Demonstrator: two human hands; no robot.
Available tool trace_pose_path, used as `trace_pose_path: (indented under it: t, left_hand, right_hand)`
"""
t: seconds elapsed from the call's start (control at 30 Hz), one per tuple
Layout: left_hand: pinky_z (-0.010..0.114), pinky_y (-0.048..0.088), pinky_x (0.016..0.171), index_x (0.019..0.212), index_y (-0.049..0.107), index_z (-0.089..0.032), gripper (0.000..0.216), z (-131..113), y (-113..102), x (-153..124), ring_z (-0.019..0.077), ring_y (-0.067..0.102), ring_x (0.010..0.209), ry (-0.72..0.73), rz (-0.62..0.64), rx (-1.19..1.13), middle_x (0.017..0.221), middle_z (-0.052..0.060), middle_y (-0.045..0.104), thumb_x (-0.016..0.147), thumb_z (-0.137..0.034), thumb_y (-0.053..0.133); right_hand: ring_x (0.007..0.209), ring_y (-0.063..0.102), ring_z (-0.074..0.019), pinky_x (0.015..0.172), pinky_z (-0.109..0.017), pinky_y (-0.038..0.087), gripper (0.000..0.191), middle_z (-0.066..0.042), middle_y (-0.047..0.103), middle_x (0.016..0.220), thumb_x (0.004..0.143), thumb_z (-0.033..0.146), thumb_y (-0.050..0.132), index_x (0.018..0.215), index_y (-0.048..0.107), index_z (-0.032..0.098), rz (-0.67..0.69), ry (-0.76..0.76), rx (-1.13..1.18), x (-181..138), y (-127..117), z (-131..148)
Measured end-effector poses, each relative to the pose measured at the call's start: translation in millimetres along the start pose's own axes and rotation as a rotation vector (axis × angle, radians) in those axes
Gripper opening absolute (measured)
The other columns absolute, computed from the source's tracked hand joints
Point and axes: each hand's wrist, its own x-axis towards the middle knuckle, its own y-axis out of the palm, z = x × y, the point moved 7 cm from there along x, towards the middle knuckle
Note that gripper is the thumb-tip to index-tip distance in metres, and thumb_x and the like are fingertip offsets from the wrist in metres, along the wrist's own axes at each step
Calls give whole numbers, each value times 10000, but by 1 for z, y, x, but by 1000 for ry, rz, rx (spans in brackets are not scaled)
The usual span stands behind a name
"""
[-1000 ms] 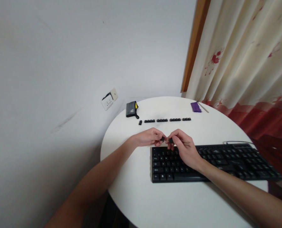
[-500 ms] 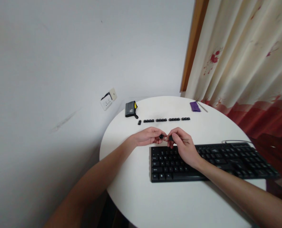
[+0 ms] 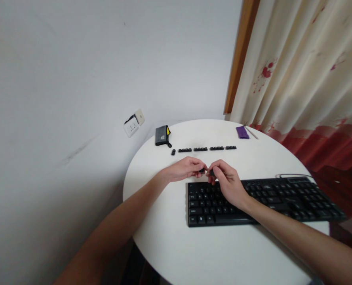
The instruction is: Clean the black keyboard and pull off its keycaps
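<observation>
Over the far left edge of a black keyboard (image 3: 235,219), my two hands are close together. My left hand (image 3: 190,168) pinches a small black keycap (image 3: 201,170) between thumb and fingers. Just right of it, my right hand (image 3: 227,182) is closed on a small dark piece (image 3: 212,173), whose kind I cannot make out. My right wrist and forearm pass over the keyboard and hide part of its keys. Beyond the hands lies a row of black keycaps (image 3: 200,149) in several short groups, with a separate pair (image 3: 173,152) at the left end.
On the round white table (image 3: 164,213) a grey pouch (image 3: 162,135) with a yellow patch lies at the back left. A purple cloth (image 3: 242,132) and a thin stick (image 3: 252,132) are at the back right. The keyboard's cable (image 3: 291,175) curves behind it.
The keycap in my left hand appears slightly turned. Both hands stay close together over the same spot, and the view has shifted a little.
</observation>
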Motion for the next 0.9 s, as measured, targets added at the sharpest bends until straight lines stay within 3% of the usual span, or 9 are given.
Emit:
trace_pose_path:
  t: [0.47,0.7,0.9]
  left_hand:
    - [233,404,613,899,643,-85,476,7,0,-1,97,529,656,-59,122,-98,782,46,588,748,-523,752]
    - [170,391,537,868,618,-108,467,9,-4,1,79,537,608,-17,123,-244,744,39,601,746,-541,745]
    - [175,466,627,1003,653,-109,323,12,-10,2,84,603,687,5,68,-378,887,68,638,823,-362,741]
  right_hand:
    - [610,565,-126,582,-280,473,229,-20,648,825,951,408,515,869,595,209,-17,46,142,1,1,1]
    - [625,584,-142,555,-275,437,221,-35,666,847,915,438,555,893,571,219,-16,213,396,5,6,-9]
    - [666,597,-155,559,-282,436,283,-52,687,938,887,515,575,953,554,240,-46,241,455,6,1,-11]
